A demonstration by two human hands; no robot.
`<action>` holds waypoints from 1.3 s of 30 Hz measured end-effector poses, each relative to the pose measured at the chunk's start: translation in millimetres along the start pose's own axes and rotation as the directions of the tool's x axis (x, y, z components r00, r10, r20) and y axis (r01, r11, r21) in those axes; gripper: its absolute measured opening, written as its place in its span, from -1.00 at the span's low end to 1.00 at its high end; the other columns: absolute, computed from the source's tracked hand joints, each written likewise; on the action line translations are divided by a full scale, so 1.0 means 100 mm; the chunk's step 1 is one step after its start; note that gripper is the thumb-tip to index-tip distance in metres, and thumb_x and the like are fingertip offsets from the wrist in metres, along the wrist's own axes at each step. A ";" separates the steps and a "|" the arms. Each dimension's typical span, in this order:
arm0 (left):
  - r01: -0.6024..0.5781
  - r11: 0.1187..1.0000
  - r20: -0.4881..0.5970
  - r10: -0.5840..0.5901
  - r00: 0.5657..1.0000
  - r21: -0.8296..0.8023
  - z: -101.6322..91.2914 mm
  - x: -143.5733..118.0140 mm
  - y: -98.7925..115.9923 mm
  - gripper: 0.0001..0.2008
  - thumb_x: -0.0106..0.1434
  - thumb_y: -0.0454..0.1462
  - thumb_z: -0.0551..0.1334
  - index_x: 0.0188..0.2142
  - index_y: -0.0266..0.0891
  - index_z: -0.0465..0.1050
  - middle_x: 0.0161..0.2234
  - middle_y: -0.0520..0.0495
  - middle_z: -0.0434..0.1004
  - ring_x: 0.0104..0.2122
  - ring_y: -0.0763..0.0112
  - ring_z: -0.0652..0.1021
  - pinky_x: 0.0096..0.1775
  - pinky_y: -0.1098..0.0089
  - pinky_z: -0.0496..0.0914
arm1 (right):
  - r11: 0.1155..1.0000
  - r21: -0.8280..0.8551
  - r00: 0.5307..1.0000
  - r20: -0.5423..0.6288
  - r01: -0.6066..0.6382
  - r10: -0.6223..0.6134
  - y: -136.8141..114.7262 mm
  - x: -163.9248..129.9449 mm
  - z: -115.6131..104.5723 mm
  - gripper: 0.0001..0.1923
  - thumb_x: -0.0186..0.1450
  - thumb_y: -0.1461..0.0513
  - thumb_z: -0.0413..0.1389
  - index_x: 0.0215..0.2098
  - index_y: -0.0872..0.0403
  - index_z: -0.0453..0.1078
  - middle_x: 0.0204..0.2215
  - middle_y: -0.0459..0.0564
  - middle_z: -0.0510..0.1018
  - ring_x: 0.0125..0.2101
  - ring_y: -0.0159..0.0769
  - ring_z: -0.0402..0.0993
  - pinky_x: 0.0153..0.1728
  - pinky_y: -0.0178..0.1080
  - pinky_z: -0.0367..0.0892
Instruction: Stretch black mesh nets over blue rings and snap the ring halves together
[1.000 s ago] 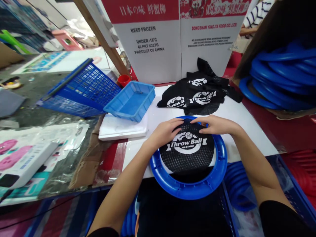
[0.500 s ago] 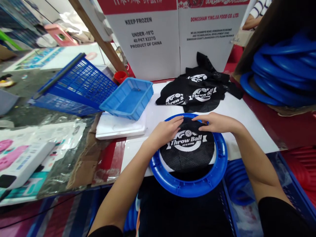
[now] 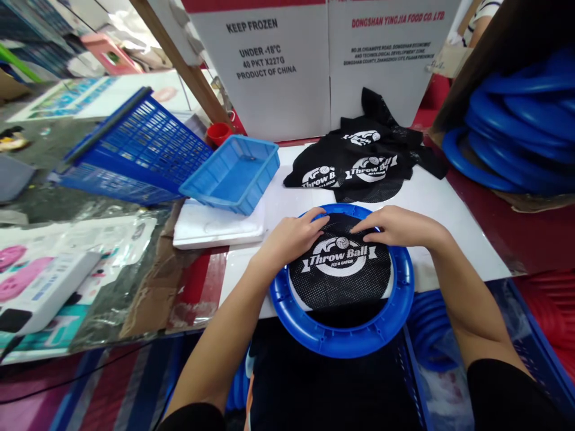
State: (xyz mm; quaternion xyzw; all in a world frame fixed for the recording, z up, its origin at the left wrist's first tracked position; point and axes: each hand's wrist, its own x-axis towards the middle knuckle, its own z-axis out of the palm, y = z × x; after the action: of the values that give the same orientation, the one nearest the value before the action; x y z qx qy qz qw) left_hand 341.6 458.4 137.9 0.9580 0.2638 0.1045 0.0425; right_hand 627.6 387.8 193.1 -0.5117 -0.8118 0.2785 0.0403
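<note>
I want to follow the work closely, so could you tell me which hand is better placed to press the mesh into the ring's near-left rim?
Probably the left hand: it rests on the black mesh nearest that side of the blue ring, whereas the right hand lies at the far-right edge.

Both hands lay flat on a black mesh cloth printed "Throw Ball", spread inside a blue ring at the near edge of the white tabletop. The left hand and the right hand pressed its far edge. More printed cloths lay behind, and a light blue tray stood to the left.
</note>
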 end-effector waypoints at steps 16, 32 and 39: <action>-0.046 0.998 0.004 0.046 0.999 -0.040 -0.03 0.56 0.15 -0.80 0.50 -0.32 0.19 -0.05 -0.23 0.62 -0.15 -0.20 0.59 -0.12 0.11 0.59 -0.14 0.20 0.52 | 0.987 -0.160 0.984 -0.175 0.005 -0.034 -0.03 0.13 0.19 -0.68 0.45 0.33 0.08 0.00 0.01 0.65 -0.15 0.03 0.72 -0.16 -0.14 0.61 -0.20 -0.20 0.33; 0.008 0.926 -0.190 -0.086 0.978 -0.377 0.25 0.55 0.05 -0.80 0.54 -0.32 0.14 -0.06 -0.19 0.56 -0.14 -0.13 0.65 -0.09 0.18 0.61 0.00 0.15 0.53 | 0.950 -0.268 0.979 -0.169 -0.157 0.114 -0.19 0.07 0.16 -0.62 0.45 0.32 0.01 0.10 -0.01 0.57 -0.16 0.06 0.68 -0.27 -0.16 0.53 -0.32 -0.20 0.18; -0.010 0.927 -0.189 -0.066 0.980 -0.376 0.26 0.55 0.05 -0.77 0.54 -0.35 0.09 -0.13 -0.17 0.54 -0.20 -0.10 0.61 -0.16 0.21 0.58 -0.09 0.20 0.50 | 0.974 -0.182 0.976 -0.192 -0.135 0.100 -0.15 0.07 0.17 -0.60 0.46 0.29 0.03 0.19 -0.06 0.53 -0.11 0.03 0.70 -0.17 -0.13 0.58 -0.24 -0.21 0.31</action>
State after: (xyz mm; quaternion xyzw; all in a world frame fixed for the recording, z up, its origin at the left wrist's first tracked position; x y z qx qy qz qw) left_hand 395.9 481.6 122.6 0.9130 0.2558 0.2471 0.1999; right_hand 606.0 382.3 184.7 -0.5838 -0.7961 0.1518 0.0475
